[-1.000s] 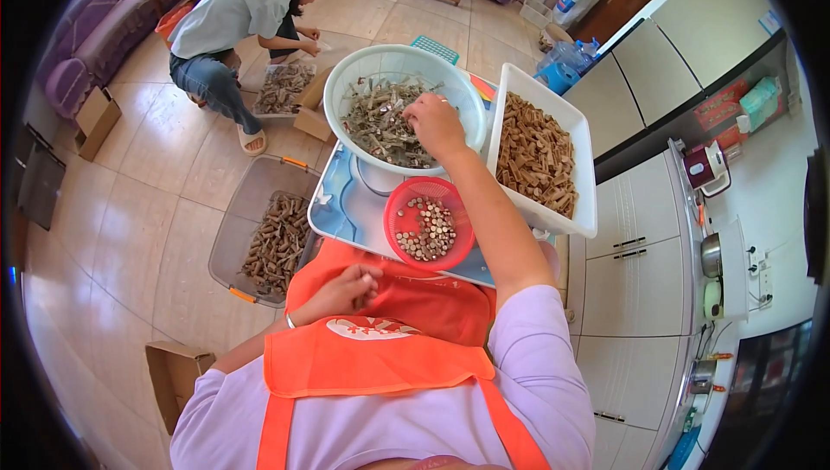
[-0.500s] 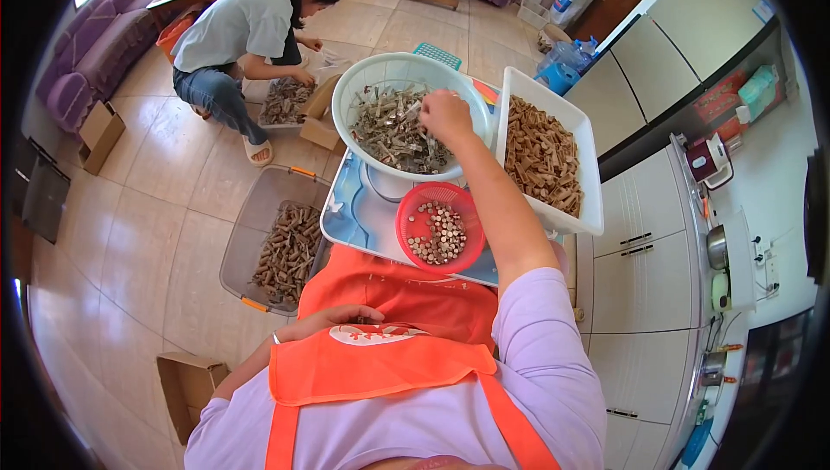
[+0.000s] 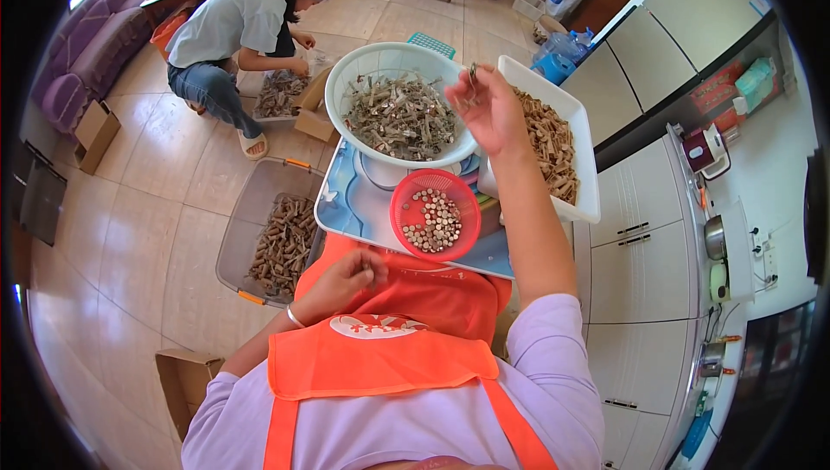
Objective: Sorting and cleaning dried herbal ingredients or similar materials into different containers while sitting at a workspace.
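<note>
My right hand [image 3: 493, 111] is raised between the pale green basin [image 3: 339, 94] and the white tub [image 3: 590, 178]. Its fingertips pinch a small thin dark piece [image 3: 473, 73], its kind too small to make out. Thin grey-brown shiny strips [image 3: 402, 115] heap up in the basin. Brown cut pieces [image 3: 546, 143] fill the tub. Nearer to me a red plastic sieve basket [image 3: 399, 230] holds small round metallic discs [image 3: 441, 223]. My left hand [image 3: 347, 278] hovers over my orange apron, fingers curled and smeared by motion; whether it holds anything is hidden.
The containers rest on a blue patterned small table [image 3: 346, 202]. On the floor at left stands a grey bin [image 3: 235, 241] of brown rolled pieces [image 3: 285, 236]. Another person [image 3: 233, 38] squats beyond, sorting a box. An open cardboard box [image 3: 177, 383] lies lower left; cabinets [image 3: 640, 271] line the right.
My right hand has left the strips in the basin and risen to the right, a small piece now at its fingertips. My left hand has lifted and moved forward from my lap.
</note>
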`<action>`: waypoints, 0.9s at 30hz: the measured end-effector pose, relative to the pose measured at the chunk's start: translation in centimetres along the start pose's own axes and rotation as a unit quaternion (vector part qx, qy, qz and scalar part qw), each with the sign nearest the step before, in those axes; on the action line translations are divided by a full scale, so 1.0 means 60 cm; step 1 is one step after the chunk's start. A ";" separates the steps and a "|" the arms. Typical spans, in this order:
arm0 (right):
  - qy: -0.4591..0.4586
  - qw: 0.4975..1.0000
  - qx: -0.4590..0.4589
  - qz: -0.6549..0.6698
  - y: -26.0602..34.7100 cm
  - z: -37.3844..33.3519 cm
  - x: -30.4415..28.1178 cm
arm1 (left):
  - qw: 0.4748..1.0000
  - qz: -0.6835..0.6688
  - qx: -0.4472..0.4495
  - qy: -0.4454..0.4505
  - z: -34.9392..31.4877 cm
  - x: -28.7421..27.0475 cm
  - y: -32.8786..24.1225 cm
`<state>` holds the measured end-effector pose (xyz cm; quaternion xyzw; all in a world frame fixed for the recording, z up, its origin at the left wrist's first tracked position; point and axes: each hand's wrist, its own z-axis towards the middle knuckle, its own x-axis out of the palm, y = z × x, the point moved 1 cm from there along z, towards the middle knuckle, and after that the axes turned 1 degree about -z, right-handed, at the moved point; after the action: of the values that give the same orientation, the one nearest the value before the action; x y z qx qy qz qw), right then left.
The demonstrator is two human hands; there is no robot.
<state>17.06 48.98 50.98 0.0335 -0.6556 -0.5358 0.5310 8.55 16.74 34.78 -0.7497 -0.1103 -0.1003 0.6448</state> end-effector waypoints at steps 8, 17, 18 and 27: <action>-0.031 0.992 0.121 0.030 -0.102 -0.266 -0.018 | 0.985 0.020 0.161 -0.065 0.075 0.056 -0.122; -0.135 0.989 0.049 -0.034 -0.125 -0.389 -0.036 | 0.987 -0.043 0.150 0.034 0.119 0.126 -0.094; -0.145 0.988 0.049 -0.037 -0.128 -0.395 -0.039 | 0.989 -0.024 0.146 0.031 0.120 0.133 -0.090; -0.174 0.980 0.067 -0.066 -0.132 -0.413 -0.042 | 0.951 0.238 0.197 -0.017 0.110 0.155 -0.098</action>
<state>32.13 30.63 40.03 0.0184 -0.7685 -0.5227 0.3686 15.73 24.44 42.08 -0.6140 0.0425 0.0927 0.7827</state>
